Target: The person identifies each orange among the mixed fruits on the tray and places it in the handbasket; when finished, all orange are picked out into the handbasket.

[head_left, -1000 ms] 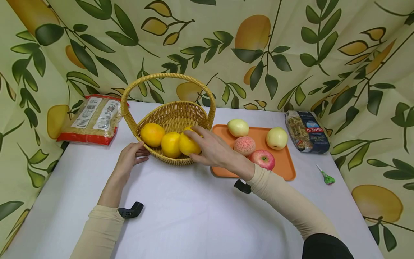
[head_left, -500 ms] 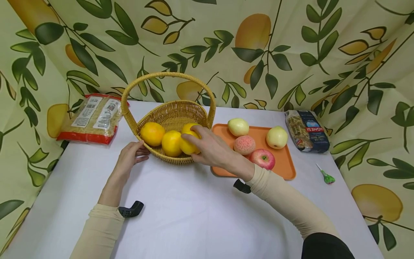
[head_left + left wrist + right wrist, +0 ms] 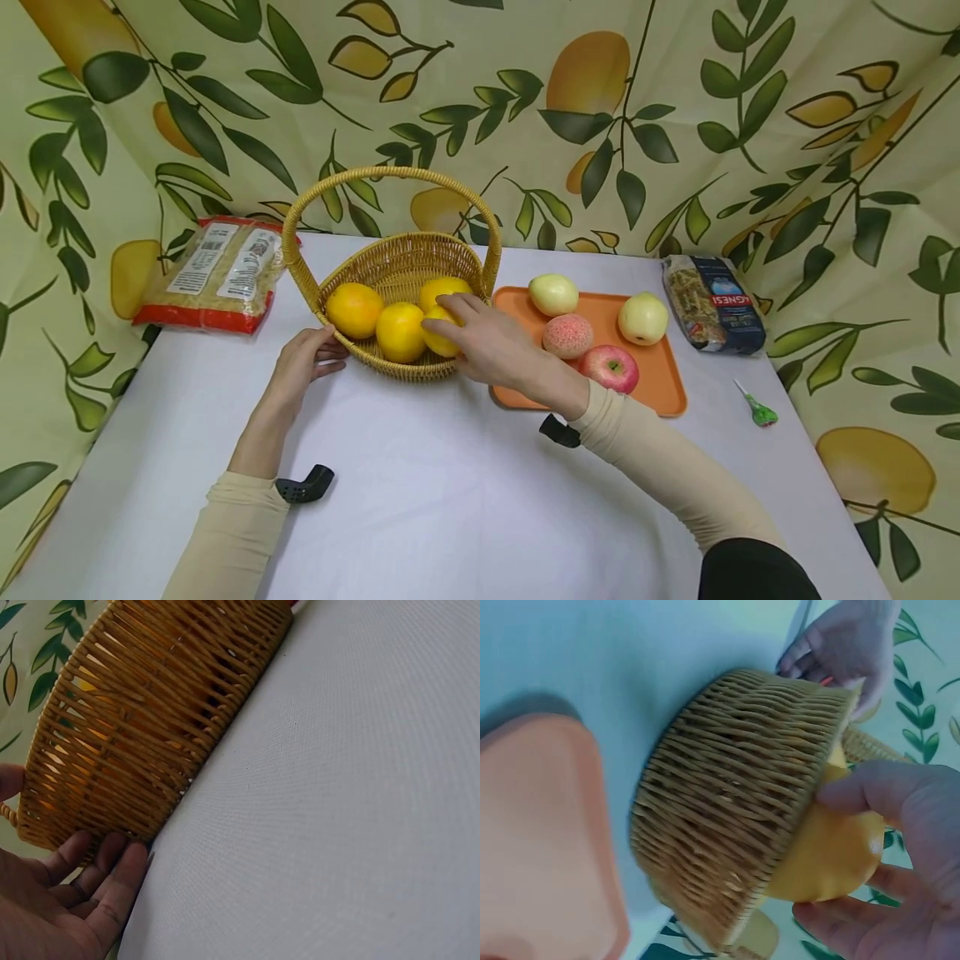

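A wicker basket [image 3: 367,357] with a tall arched handle holds several oranges, one at its left side [image 3: 354,310] and another in front [image 3: 401,332]. My right hand [image 3: 498,346] reaches over the basket's right side and holds an orange [image 3: 832,851], thumb on one side and fingers on the other. Behind that one lies a further orange [image 3: 442,289], partly covered by the fingers. My left hand [image 3: 297,367] grips the basket's left edge, the thumb at the rim and fingertips [image 3: 135,859] against the woven outer wall.
Right of the basket, an orange tray [image 3: 663,379] carries a red apple [image 3: 609,368], a pink speckled fruit [image 3: 567,337] and two pale yellow-green fruits [image 3: 642,319]. A pasta bag [image 3: 712,304], a green-wrapped lollipop [image 3: 761,412] and a red-edged grain bag [image 3: 213,275] lie farther out.
My right hand and its orange have shifted slightly right and lower in the basket. The orange behind shows more now. My left hand stays at the basket's edge.
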Demonstrator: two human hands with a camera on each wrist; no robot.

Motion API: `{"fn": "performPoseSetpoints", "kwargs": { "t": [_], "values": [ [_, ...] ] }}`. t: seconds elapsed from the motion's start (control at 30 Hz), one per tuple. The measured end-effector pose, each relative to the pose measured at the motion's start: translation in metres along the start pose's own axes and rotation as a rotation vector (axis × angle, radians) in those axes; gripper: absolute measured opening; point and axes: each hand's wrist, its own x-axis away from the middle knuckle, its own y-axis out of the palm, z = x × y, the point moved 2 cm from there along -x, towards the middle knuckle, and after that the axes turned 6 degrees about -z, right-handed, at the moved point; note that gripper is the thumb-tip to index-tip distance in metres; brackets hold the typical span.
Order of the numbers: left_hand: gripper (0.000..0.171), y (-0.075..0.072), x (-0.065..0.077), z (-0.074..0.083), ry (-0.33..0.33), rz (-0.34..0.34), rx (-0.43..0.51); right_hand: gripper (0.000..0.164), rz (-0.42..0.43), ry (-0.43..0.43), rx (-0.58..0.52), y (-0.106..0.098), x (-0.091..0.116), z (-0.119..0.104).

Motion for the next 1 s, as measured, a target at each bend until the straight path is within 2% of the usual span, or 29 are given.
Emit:
{"fn": "performPoseSetpoints", "kwargs": {
  "t": [0.2, 0.6, 0.87, 1.0],
  "values": [
    [0.048, -0.002, -0.001, -0.001, -0.003, -0.002, 0.009, 0.058, -0.020, 0.046, -0.063, 0.006, -0.002, 0.010],
    [0.049, -0.001, -0.001, 0.000, -0.003, -0.005, 0.006, 0.053, 0.050, 0.149, 0.035, 0.013, -0.002, 0.013],
    [0.048, 0.000, -0.001, 0.000, -0.002, -0.002, 0.004, 0.046, 0.045, 0.161, 0.013, 0.011, -0.002, 0.013],
    [0.048, 0.000, -0.001, 0.000, -0.003, 0.001, 0.002, 0.040, 0.014, 0.150, -0.014, 0.009, -0.003, 0.013]
  ]
}}
